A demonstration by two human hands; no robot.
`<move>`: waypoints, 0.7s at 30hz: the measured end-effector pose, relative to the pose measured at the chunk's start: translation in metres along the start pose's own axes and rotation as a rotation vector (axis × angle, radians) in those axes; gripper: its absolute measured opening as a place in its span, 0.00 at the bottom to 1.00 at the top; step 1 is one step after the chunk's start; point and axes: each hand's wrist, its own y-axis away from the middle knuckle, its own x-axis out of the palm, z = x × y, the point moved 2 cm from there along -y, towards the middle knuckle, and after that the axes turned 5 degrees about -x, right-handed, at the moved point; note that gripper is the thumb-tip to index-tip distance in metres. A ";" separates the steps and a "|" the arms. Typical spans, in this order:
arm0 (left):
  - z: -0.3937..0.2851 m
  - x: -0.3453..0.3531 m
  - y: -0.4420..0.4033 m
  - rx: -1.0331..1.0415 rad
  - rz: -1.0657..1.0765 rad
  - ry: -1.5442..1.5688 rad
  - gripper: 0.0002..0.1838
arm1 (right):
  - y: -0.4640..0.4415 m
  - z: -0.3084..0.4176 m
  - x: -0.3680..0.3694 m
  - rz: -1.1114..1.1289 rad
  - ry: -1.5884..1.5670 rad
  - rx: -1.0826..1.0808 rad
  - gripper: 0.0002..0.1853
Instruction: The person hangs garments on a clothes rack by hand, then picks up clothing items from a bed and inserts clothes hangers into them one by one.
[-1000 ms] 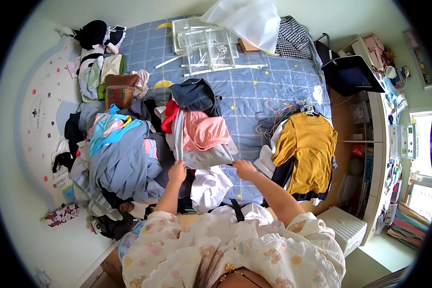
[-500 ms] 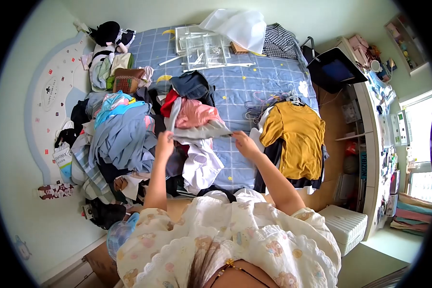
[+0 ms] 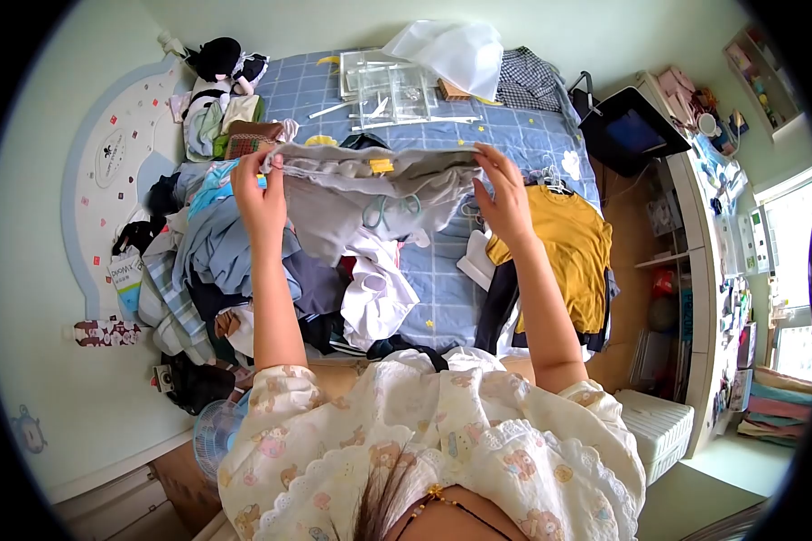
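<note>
Grey pants (image 3: 334,207) with a yellow tag and a pale green drawstring hang stretched between my two hands above the bed. My left hand (image 3: 262,194) grips the left end of the waistband, and my right hand (image 3: 503,191) pinches the right end. Under and behind the garment, the pink clothing is hidden. Just below it lies a white garment (image 3: 376,293). To the left is a heap of blue-grey clothes (image 3: 221,248), and to the right a mustard shirt (image 3: 564,243) on a hanger.
Clear plastic frames (image 3: 392,90) and a translucent bag (image 3: 451,59) lie at the bed's far side, beside a checked cloth (image 3: 525,79). A black open case (image 3: 632,131) stands at the right, near shelves. A fan (image 3: 215,437) is at the lower left.
Both hands have risen and moved apart, lifting the grey garment off the pile and spreading its waistband. Its drawstring and yellow tag now show.
</note>
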 end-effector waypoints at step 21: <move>0.037 0.098 0.163 -0.712 1.337 0.197 0.24 | 0.151 -0.030 -0.052 0.127 -0.128 0.325 0.05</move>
